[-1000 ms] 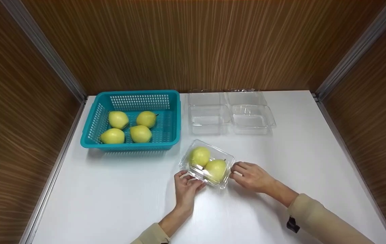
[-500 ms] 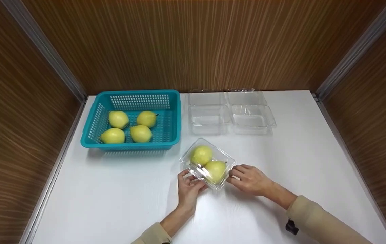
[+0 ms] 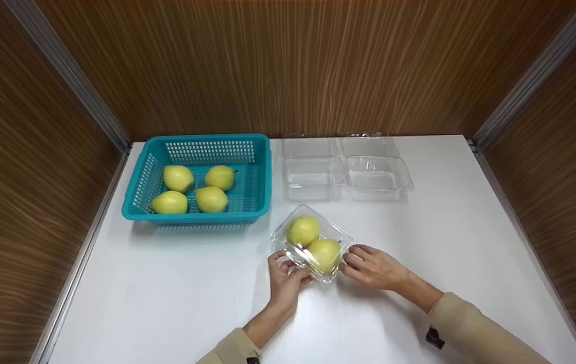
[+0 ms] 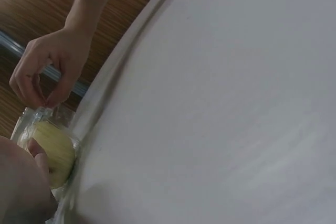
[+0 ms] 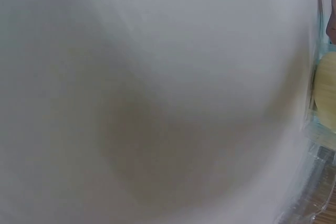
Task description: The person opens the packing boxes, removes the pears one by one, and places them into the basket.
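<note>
A clear plastic clamshell box (image 3: 336,231) sits turned at an angle on the white table, its lid down over two yellow-green pears (image 3: 303,231). At its near left side, my left hand (image 3: 283,285) grips the edge with curled fingers and thumb. My right hand (image 3: 374,268) pinches the rim at the right corner. In the left wrist view, the thumb and fingertips of the right hand (image 4: 52,66) meet at the box's edge, beside a pear (image 4: 55,153). Only part of the box and a pear (image 5: 326,90) show at the right wrist view's edge.
A teal basket (image 3: 196,217) with several pears (image 3: 212,199) stands at the back left. Two open clear clamshell boxes (image 3: 313,177) are side by side at the back, right of the basket. Wood-grain panels (image 3: 288,65) wall the table (image 3: 166,293) at the back and sides.
The clamshell box has turned slightly clockwise, with its pears inside. My left hand has shifted a little right and away from me with it; the right hand keeps by its corner.
</note>
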`<control>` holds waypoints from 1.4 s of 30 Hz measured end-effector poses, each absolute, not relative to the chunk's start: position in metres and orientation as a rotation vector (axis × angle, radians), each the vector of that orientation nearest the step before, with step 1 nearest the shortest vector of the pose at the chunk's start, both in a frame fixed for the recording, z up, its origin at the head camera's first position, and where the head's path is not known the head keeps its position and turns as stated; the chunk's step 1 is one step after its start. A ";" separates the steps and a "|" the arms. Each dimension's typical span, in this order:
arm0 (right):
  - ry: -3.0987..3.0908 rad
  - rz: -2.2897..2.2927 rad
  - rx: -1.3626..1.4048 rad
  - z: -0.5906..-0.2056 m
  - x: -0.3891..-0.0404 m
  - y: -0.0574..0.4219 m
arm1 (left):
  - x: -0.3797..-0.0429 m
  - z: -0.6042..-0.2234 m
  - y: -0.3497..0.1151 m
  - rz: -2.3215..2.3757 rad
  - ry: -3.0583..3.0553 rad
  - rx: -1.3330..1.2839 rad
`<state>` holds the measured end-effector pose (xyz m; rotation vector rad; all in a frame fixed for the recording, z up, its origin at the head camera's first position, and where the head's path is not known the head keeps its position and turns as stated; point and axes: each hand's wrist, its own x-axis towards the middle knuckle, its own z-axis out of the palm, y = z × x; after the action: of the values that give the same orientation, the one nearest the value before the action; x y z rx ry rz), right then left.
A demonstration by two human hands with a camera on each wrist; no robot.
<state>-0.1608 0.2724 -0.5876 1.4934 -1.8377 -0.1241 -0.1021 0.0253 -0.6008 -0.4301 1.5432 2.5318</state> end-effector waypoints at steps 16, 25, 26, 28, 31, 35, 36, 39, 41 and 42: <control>-1.595 -0.113 1.519 -0.591 -0.165 0.262 | -0.105 -0.597 0.027 2.504 1.600 -0.439; -1.637 -0.181 1.533 -0.591 -0.161 0.260 | -0.106 -0.600 0.023 2.500 1.596 -0.404; -1.635 -0.185 1.534 -0.591 -0.161 0.260 | -0.106 -0.601 0.023 2.500 1.592 -0.401; -1.633 -0.194 1.534 -0.592 -0.161 0.260 | -0.107 -0.602 0.022 2.506 1.576 -0.401; -1.629 -0.212 1.543 -0.591 -0.161 0.260 | -0.108 -0.604 0.023 2.517 1.570 -0.396; -1.627 -0.234 1.557 -0.589 -0.161 0.259 | -0.108 -0.604 0.022 2.523 1.573 -0.371; -1.625 -0.238 1.560 -0.588 -0.162 0.258 | -0.109 -0.604 0.022 2.519 1.578 -0.365; -1.614 -0.234 1.563 -0.587 -0.162 0.257 | -0.109 -0.603 0.022 2.509 1.590 -0.357; -1.609 -0.221 1.565 -0.587 -0.162 0.257 | -0.108 -0.603 0.021 2.505 1.593 -0.356; -1.608 -0.214 1.567 -0.587 -0.163 0.257 | -0.108 -0.604 0.021 2.505 1.589 -0.357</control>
<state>-0.1626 0.2574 -0.5871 1.5667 -1.6082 -0.2140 -0.1083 0.0213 -0.6037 -0.3574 1.5885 2.5051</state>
